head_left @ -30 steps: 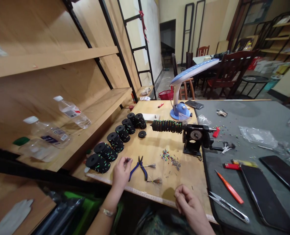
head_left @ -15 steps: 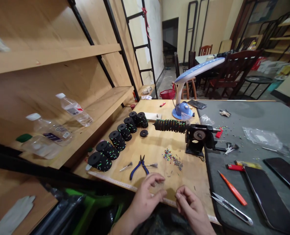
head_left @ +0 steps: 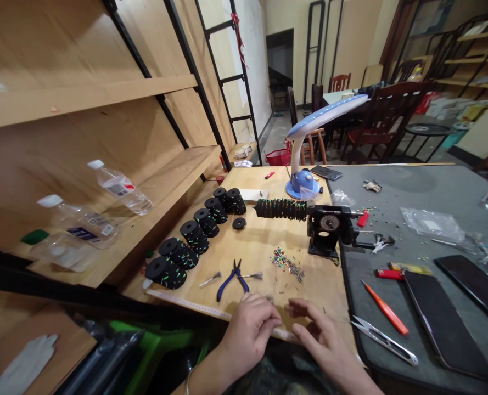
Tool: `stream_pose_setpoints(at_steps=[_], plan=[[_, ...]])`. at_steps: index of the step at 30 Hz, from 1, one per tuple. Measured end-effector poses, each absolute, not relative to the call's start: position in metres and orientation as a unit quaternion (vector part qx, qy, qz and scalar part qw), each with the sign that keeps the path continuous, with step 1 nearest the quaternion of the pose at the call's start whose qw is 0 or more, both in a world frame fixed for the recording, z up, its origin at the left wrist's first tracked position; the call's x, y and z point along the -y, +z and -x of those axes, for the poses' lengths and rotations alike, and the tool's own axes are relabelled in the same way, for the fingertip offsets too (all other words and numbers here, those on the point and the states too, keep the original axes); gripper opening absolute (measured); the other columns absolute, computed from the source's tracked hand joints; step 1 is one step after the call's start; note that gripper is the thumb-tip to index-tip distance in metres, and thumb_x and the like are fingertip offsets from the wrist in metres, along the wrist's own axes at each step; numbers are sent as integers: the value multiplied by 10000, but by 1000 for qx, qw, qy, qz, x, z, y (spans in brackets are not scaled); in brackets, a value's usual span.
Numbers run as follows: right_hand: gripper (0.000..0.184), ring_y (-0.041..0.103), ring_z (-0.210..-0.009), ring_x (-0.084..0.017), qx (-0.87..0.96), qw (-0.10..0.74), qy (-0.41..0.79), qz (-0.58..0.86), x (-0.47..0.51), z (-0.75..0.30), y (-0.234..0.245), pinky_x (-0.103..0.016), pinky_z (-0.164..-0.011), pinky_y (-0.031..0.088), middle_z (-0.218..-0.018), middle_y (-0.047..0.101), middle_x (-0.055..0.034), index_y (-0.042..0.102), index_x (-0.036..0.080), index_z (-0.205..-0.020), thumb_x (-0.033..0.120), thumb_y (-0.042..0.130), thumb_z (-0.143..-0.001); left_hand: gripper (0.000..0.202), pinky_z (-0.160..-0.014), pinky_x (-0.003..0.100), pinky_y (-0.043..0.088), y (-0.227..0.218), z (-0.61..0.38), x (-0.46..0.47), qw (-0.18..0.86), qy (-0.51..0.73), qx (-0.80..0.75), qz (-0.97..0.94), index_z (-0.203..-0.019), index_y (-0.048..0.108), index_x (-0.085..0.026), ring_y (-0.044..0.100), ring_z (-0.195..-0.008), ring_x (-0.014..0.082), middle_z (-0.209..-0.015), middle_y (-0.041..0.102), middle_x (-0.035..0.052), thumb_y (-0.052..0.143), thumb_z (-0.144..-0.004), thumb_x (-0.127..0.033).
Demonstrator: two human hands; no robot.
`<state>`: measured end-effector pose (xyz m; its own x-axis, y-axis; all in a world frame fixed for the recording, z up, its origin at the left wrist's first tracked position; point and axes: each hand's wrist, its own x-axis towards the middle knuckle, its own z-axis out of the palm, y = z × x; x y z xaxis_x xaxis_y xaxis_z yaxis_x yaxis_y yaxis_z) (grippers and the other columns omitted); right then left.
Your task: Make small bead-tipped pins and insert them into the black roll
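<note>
At the table's near edge, my left hand [head_left: 254,323] is closed, thumb and forefinger pinched together; whatever sits in the pinch is too small to make out. My right hand [head_left: 315,326] is just to its right, thumb and fingers apart, with nothing visible between them. Beyond my left hand lie blue-handled pliers [head_left: 234,281], jaws pointing away. A pile of coloured beads [head_left: 282,259] and small metal pieces [head_left: 296,271] lies past my hands. Behind it stands a black hand-cranked winder [head_left: 325,227], its shaft wrapped in black cord [head_left: 282,208] with coloured bits.
Several black foam spools [head_left: 194,237] line the table's left side. A blue lamp [head_left: 303,182] stands at the back. On the grey mat to the right lie thread snips [head_left: 386,340], an orange tool [head_left: 385,308] and phones [head_left: 445,323]. Shelves with bottles [head_left: 122,186] border the left.
My left hand has gone from spread fingers to a pinch. My right hand has gone from a pinch to parted fingers. The view has shifted slightly.
</note>
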<state>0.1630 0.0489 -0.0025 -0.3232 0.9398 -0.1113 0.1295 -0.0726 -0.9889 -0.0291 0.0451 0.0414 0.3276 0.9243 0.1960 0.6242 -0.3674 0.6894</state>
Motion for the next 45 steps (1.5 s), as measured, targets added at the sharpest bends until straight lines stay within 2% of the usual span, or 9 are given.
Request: stream_pose_setpoints(at_steps=[3, 6, 10, 16, 21, 26, 34, 39, 45], plan=[[474, 587, -1077, -273, 567, 357, 616, 414, -49, -160, 8, -337, -780, 511, -1186, 639, -128, 541, 214, -1242, 443, 602, -832, 203, -659, 320, 361, 43, 26, -42, 181, 268, -476, -818, -739, 628, -195, 555, -702, 197, -686, 643, 44, 485, -870, -135], [480, 636, -868, -225, 540, 329, 682, 368, -47, -152, 10, -296, -653, 515, -986, 679, -94, 509, 202, -1227, 487, 566, -845, 226, -654, 328, 344, 42, 24, -39, 130, 244, -470, -838, -738, 607, -177, 534, -704, 198, -691, 624, 45, 437, -869, -107], [307, 515, -559, -138, 573, 306, 643, 405, -44, -143, -1, -252, -568, 424, -593, 545, 42, 560, 180, -987, 461, 525, -866, 207, -679, 336, 349, 36, 27, -36, 123, 220, -473, -844, -752, 599, -172, 535, -738, 204, -718, 629, 46, 442, -870, -107], [266, 483, -595, -143, 665, 297, 503, 466, -43, -146, -17, -248, -569, 350, -606, 502, 29, 510, 199, -672, 373, 489, -872, 179, -699, 320, 406, 21, 38, -42, 166, 202, -532, -806, -785, 635, -193, 573, -766, 208, -744, 651, 42, 488, -878, -150], [352, 376, -411, -97, 540, 368, 572, 496, -43, -147, -36, -219, -454, 300, -441, 414, 90, 472, 217, -692, 525, 480, -862, 322, -797, 335, 453, 8, 39, -59, 177, 118, -625, -751, -1061, 627, -193, 616, -925, 237, -1013, 677, 86, 457, -824, -57], [448, 275, -340, -67, 442, 418, 622, 492, -43, -144, -51, -195, -392, 229, -350, 396, 116, 472, 220, -724, 661, 526, -777, 384, -799, 354, 451, -4, 35, -72, 171, 16, -666, -726, -1017, 646, -176, 629, -929, 260, -1016, 669, 112, 397, -789, 5], [472, 278, -321, -61, 403, 431, 637, 496, -41, -140, -49, -186, -372, 219, -332, 429, 103, 485, 216, -719, 682, 557, -745, 26, -649, 261, 434, -18, 47, -62, 375, 300, -627, -614, -784, 568, -172, 568, -687, 164, -734, 591, 18, 550, -792, -156], [464, 276, -317, -54, 402, 429, 652, 479, -39, -131, -39, -183, -375, 211, -337, 453, 102, 491, 212, -739, 668, 576, -742, 262, -522, 199, 378, -19, 34, -48, 594, 388, -570, -414, -752, 527, -168, 480, -555, 96, -644, 531, -40, 718, -710, -341], [548, 292, -304, -54, 411, 388, 671, 480, -41, -120, -24, -183, -365, 206, -323, 470, 89, 490, 206, -699, 743, 588, -647, 350, -602, 219, 412, -15, 18, -39, 624, 424, -543, -369, -682, 574, -141, 545, -620, 123, -649, 613, 5, 817, -614, -384]])
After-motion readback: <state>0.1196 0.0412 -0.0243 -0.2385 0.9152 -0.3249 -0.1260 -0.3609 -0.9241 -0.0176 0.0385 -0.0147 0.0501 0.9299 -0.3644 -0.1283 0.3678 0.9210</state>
